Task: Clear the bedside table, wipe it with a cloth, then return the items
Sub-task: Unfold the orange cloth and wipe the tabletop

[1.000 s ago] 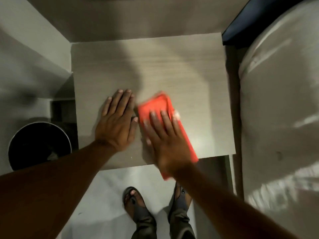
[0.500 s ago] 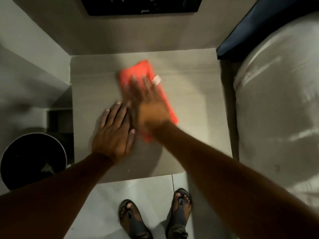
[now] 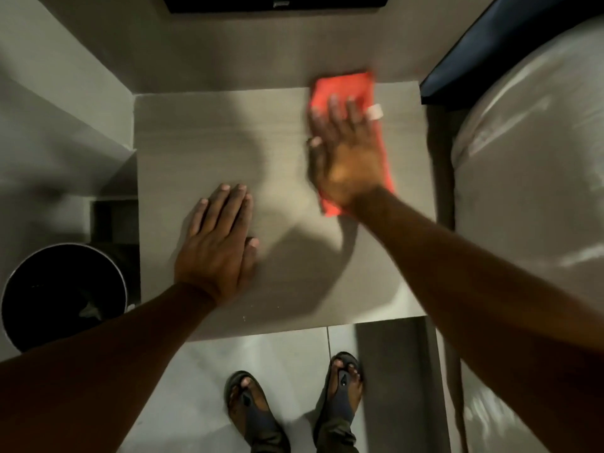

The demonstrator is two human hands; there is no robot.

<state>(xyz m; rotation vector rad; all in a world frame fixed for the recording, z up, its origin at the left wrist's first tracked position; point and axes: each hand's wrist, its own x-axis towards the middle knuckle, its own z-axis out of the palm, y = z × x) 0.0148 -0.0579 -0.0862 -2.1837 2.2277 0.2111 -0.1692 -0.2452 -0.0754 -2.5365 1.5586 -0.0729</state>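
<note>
The bedside table (image 3: 202,142) has a pale wood-grain top with nothing standing on it. A folded red cloth (image 3: 343,88) with a small white tag lies at its far right corner, reaching the back edge. My right hand (image 3: 343,155) presses flat on the cloth with fingers spread and covers most of it. My left hand (image 3: 217,243) rests palm down on the bare top near the front left, fingers together, holding nothing.
A bed with a pale cover (image 3: 529,178) and dark headboard (image 3: 483,50) runs along the right side. A round black bin (image 3: 62,295) stands on the floor at the left. A dark panel (image 3: 277,3) hangs on the wall behind. My sandalled feet (image 3: 294,407) are below the table's front edge.
My right hand has swept the red cloth from the front of the table to the back, then right into the far right corner. My left hand stayed flat in place.
</note>
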